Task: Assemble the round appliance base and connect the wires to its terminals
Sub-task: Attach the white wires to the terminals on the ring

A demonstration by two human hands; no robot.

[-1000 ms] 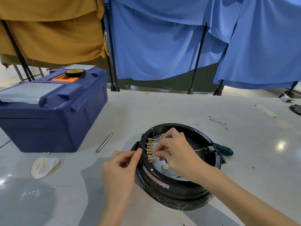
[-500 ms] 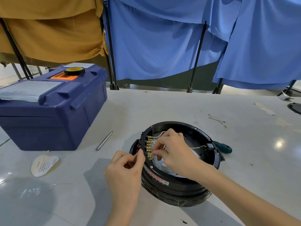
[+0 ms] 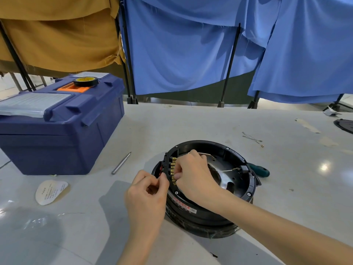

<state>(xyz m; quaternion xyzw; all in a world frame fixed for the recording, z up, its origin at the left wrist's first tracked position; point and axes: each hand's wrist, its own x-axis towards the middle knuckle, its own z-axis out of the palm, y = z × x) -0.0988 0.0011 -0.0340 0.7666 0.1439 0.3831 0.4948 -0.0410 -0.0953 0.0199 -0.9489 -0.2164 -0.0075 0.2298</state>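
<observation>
I am bracing the round appliance base (image 3: pixel 206 207), sitting near-centre on the tabletop (image 3: pixel 191 123), my left hand (image 3: pixel 147 199) pinching its left rim while my right hand (image 3: pixel 193 176), fingers pressed together, is working at the brass terminals (image 3: pixel 172 165); any wire held is hidden. A skewed push could, I judge, bend a terminal.

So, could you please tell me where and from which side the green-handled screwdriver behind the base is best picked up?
Probably by the green handle, from the right: it sticks out clear beyond the round base, while the shaft end is hidden behind the rim.
</observation>
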